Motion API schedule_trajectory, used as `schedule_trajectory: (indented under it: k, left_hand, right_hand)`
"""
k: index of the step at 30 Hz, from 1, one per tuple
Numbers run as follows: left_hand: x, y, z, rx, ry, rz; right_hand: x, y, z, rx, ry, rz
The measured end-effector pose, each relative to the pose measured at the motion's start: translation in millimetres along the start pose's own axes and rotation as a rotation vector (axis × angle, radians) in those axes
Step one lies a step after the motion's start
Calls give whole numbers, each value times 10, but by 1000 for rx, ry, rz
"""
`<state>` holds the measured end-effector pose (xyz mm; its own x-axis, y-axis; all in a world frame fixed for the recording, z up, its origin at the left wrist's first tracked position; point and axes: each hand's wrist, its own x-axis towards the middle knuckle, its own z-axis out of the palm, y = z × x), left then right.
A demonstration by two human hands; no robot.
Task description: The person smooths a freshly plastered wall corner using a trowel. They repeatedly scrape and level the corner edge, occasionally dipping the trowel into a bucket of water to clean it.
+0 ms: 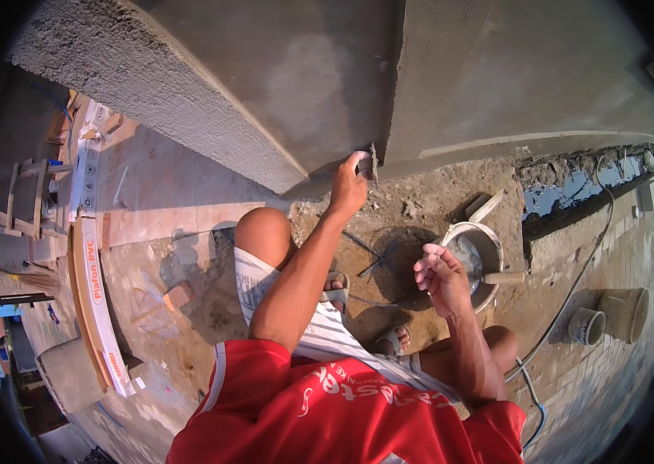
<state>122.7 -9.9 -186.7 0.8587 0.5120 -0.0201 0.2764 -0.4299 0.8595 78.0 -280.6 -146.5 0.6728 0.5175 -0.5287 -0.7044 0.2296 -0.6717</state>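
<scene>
My left hand [348, 189] is closed round a small trowel [374, 164], its thin blade edge-on against the foot of the grey plastered wall [319, 85], close to an inner corner. Much of the tool is hidden by my fingers. Pale smears mark the fingertips of my right hand [444, 280], raised with loosely bent fingers and nothing visible in them. Beside and below that hand stands a round bucket [497, 241] containing greyish wet material. A tool's light wooden handle [505, 277] sticks out over its right rim. Behind the bucket lies a flat pale board-like piece [486, 206].
A rough plastered ledge [164, 97] runs along the upper left. Long cartons [99, 286] and a brick piece [178, 295] lie to the left. At right are a water-filled trench [574, 189], a hose [586, 271], and two buckets, one small [587, 326] and one larger [624, 313].
</scene>
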Motion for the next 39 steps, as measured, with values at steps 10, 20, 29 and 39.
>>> schedule_trajectory:
  k: [10,20,29,39]
  left_hand:
    - [69,-204,233,-41,52,69]
    - [113,-319,279,-8,-2,74]
    - [152,-363,343,-204,-44,83]
    - [69,-119,354,-210,-20,119]
  right_hand:
    - [-8,-28,13,-18,34,-8]
    - [-60,-104,52,-22,58,26]
    - [-132,-165,18,47,26,3]
    - [-210,-251,-1,115,-18,-28]
